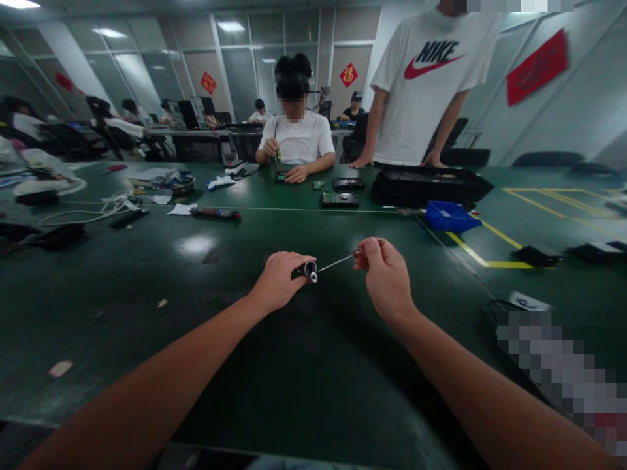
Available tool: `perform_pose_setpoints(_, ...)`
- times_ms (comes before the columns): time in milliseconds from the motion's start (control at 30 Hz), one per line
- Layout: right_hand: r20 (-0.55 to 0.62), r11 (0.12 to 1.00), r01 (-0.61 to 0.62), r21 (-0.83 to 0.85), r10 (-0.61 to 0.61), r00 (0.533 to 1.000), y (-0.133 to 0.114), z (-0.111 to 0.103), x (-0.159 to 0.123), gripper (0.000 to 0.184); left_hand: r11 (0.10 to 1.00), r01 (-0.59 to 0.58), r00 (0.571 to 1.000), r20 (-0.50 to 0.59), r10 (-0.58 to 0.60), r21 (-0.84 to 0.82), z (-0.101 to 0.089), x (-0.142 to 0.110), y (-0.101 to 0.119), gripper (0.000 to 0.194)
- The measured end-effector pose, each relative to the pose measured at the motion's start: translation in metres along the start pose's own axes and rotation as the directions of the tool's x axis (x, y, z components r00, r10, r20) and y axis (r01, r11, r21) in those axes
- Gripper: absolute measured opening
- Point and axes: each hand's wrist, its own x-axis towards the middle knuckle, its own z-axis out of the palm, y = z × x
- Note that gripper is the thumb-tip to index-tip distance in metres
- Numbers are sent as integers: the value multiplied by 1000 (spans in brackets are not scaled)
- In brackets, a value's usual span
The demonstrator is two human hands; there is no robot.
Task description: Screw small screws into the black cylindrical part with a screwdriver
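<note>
Over the middle of the green table, my left hand [277,282] is closed around a small dark part with a shiny round metal end [310,269]. The hand hides most of that part, so its kind cannot be made out. To the right, my right hand [386,274] pinches a thin screwdriver [337,263], its handle mostly hidden by the fingers. The screwdriver's slim metal shaft slants down to the left, its tip close to the part's round end. Whether the tip touches it cannot be told.
Across the green table [220,365], a seated person [296,140] works on a circuit board. Another person [435,85] leans beside a black tray [431,186]. Hard drives [339,199], a blue bin [451,217] and a pen-like tool [215,213] lie beyond my hands.
</note>
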Motion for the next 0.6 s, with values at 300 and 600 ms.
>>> perform_pose_setpoints(300,-11,889,345,-302,-365,931,-18,2,-12,19,999,41,999,-20,-41,-3,3,-1,0,36)
perform_pose_setpoints(600,566,678,551,-486,-236,790,-28,-3,-12,18,990,76,992,-92,-87,-116,2,-3,-1,36)
